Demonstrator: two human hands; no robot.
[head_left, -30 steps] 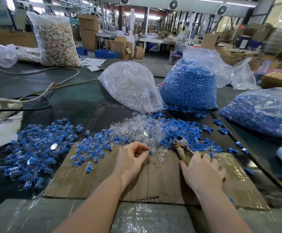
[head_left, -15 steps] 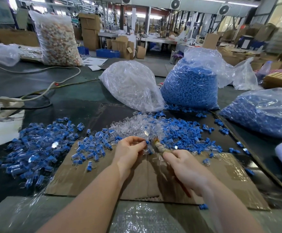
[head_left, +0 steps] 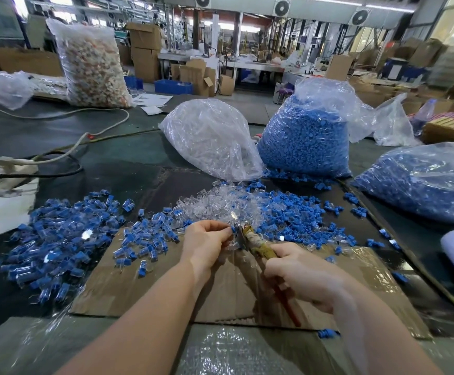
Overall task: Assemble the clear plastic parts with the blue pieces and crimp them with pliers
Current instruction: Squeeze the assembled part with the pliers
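- Over the flattened cardboard sheet (head_left: 150, 288) at the near edge of the dark surface (head_left: 128, 169), the left hand (head_left: 207, 243) is pinching a small clear-and-blue part (head_left: 233, 230) between curled fingertips.
- Just right of it, the right hand (head_left: 301, 272) is wrapping around the handles of the pliers (head_left: 253, 240), one handle yellowed and taped, the other red and sticking out below the palm.
- The metal nose of the pliers is touching the pinched part; whether it is biting down cannot be told.
- Behind the hands, a loose heap of clear plastic parts (head_left: 217, 204) is lying on the surface, merging on its right with a spread of loose blue pieces (head_left: 293, 212).
- To the left, a wide scatter of assembled pieces (head_left: 58, 239), blue inside clear, is covering the surface and the cardboard's left corner.
- Farther back, a bag of clear parts (head_left: 209, 139) is leaning beside an open bag of blue pieces (head_left: 304, 142); a second blue-filled bag (head_left: 420, 185) is lying at the right.
- At the far left, a tall bag of pale mixed parts (head_left: 93, 63) is standing upright, with white cable (head_left: 58, 152) trailing across the surface near it.
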